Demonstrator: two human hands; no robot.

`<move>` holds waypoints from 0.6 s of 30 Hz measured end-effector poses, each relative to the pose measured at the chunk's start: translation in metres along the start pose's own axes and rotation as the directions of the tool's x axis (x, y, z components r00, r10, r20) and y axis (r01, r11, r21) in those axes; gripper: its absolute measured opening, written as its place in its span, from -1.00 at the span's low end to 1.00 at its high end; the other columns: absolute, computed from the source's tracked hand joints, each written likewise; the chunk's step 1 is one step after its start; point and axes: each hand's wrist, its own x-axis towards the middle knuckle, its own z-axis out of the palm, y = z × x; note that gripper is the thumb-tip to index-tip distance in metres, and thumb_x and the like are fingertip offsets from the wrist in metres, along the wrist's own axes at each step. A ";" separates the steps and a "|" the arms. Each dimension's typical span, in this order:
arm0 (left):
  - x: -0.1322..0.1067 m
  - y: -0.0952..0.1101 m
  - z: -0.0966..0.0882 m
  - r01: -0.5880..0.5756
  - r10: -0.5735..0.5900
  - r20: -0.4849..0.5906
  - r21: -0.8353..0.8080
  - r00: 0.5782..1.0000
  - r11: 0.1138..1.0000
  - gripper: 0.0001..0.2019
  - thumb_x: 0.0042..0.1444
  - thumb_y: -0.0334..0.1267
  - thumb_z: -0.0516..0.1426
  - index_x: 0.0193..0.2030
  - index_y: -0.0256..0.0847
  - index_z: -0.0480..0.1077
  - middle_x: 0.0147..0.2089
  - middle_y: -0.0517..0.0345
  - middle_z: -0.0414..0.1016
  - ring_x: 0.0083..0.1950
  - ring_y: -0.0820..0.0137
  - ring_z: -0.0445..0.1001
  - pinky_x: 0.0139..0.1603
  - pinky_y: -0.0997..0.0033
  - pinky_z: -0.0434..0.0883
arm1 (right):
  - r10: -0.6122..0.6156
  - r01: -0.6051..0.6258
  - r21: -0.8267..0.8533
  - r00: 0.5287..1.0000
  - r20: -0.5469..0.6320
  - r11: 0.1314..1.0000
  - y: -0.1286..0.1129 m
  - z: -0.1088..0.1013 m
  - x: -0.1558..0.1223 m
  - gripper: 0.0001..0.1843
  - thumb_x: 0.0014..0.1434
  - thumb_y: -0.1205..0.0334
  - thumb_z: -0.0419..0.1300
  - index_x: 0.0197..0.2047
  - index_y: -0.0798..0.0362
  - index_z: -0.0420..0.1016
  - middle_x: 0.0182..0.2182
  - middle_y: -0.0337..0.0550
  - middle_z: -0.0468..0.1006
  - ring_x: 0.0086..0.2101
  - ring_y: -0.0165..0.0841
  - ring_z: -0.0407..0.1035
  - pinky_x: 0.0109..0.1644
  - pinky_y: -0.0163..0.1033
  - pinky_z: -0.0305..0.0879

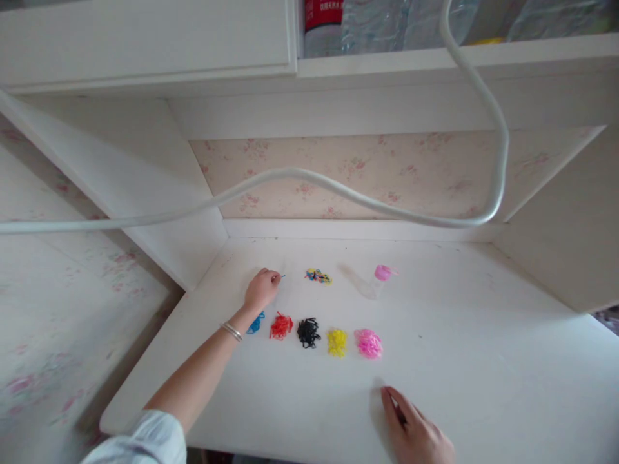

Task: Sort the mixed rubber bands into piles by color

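Observation:
Pinched in the fingertips of my left hand (262,288) is a small blue rubber band (283,276), only its end showing. Below that wrist lies a pile of blue rubber bands (256,323), partly hidden by my forearm. In a row to its right are piles of red rubber bands (281,326), black rubber bands (308,332), yellow rubber bands (337,343) and pink rubber bands (369,343). A mixed-colour pile (318,276) sits right of my left hand. My right hand (411,425) rests near the front, fingers curled and tips together, with nothing visible in them.
Behind the mixed pile, to the right, stands a clear bottle with a pink lid (383,273). A thick white cable (309,173) crosses the view above the white table (464,361). Overhead, a shelf (435,63) holds plastic-wrapped bottles. White panels flank the table.

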 end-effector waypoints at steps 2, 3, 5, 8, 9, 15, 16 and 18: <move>-0.014 -0.012 -0.011 0.018 -0.018 -0.023 -0.009 1.000 1.000 -0.74 0.17 -0.16 0.01 -0.24 -0.14 0.51 -0.19 0.11 0.51 -0.19 0.42 0.47 -0.14 0.48 0.31 | -0.015 0.015 -0.003 1.000 0.022 1.000 0.001 -0.001 0.000 -0.63 0.20 -0.03 -0.07 -0.09 -0.26 0.50 -0.19 -0.38 0.61 -0.32 -0.39 0.53 -0.41 -0.43 0.33; -0.023 -0.018 -0.017 0.028 -0.028 -0.033 -0.013 0.999 1.000 -0.73 0.16 -0.14 0.00 -0.25 -0.13 0.51 -0.20 0.12 0.52 -0.21 0.42 0.47 -0.15 0.48 0.31 | -0.015 0.015 -0.005 0.999 0.029 1.000 0.001 -0.001 0.001 -0.64 0.20 -0.04 -0.06 -0.10 -0.28 0.51 -0.20 -0.39 0.61 -0.33 -0.39 0.54 -0.42 -0.44 0.33; -0.043 -0.030 -0.028 0.052 -0.053 -0.053 -0.020 0.997 0.998 -0.71 0.16 -0.10 0.00 -0.25 -0.14 0.51 -0.24 0.14 0.53 -0.23 0.42 0.47 -0.18 0.49 0.31 | -0.011 0.011 -0.009 1.000 0.029 1.000 0.001 -0.002 0.002 -0.66 0.19 -0.05 -0.04 -0.12 -0.30 0.52 -0.22 -0.41 0.62 -0.34 -0.40 0.54 -0.43 -0.45 0.33; -0.076 -0.047 -0.041 0.100 -0.102 -0.096 -0.029 0.990 0.995 -0.66 0.16 -0.05 -0.03 -0.23 -0.17 0.49 -0.25 0.13 0.53 -0.23 0.39 0.47 -0.19 0.47 0.32 | -0.009 0.009 -0.012 1.000 0.024 1.000 0.001 -0.002 0.004 -0.66 0.17 -0.04 -0.03 -0.13 -0.30 0.52 -0.21 -0.41 0.61 -0.34 -0.42 0.54 -0.43 -0.47 0.34; -0.088 -0.052 -0.043 0.118 -0.121 -0.113 -0.032 0.986 0.992 -0.64 0.16 -0.03 -0.04 -0.22 -0.18 0.49 -0.26 0.12 0.53 -0.23 0.38 0.47 -0.19 0.46 0.32 | -0.006 0.006 -0.012 1.000 0.025 1.000 0.001 -0.002 0.004 -0.66 0.16 -0.04 -0.02 -0.13 -0.30 0.53 -0.21 -0.41 0.61 -0.33 -0.42 0.54 -0.43 -0.48 0.34; -0.140 -0.069 -0.035 0.229 -0.233 -0.223 -0.044 0.946 0.972 -0.65 0.16 -0.01 -0.03 -0.22 -0.17 0.46 -0.29 0.11 0.50 -0.34 0.38 0.45 -0.30 0.43 0.33 | -0.008 0.008 0.003 1.000 0.013 1.000 0.006 0.000 0.004 -0.67 0.12 -0.01 0.02 -0.13 -0.30 0.55 -0.18 -0.39 0.61 -0.36 -0.41 0.54 -0.46 -0.48 0.34; -0.145 -0.069 -0.032 0.224 -0.227 -0.227 -0.039 0.947 0.974 -0.66 0.16 -0.02 -0.04 -0.22 -0.17 0.45 -0.29 0.11 0.50 -0.35 0.39 0.45 -0.31 0.44 0.33 | -0.018 0.018 0.004 1.000 0.009 1.000 0.007 0.001 0.003 -0.66 0.12 -0.01 0.02 -0.13 -0.29 0.55 -0.18 -0.39 0.61 -0.36 -0.40 0.54 -0.46 -0.47 0.35; -0.151 -0.068 -0.027 0.200 -0.201 -0.236 -0.026 0.951 0.979 -0.67 0.18 -0.03 -0.05 -0.21 -0.17 0.45 -0.28 0.11 0.50 -0.35 0.40 0.45 -0.31 0.45 0.33 | -0.046 0.046 0.002 0.999 -0.011 0.999 0.007 0.002 0.001 -0.63 0.12 0.02 -0.02 -0.11 -0.29 0.55 -0.17 -0.38 0.60 -0.33 -0.39 0.53 -0.43 -0.45 0.35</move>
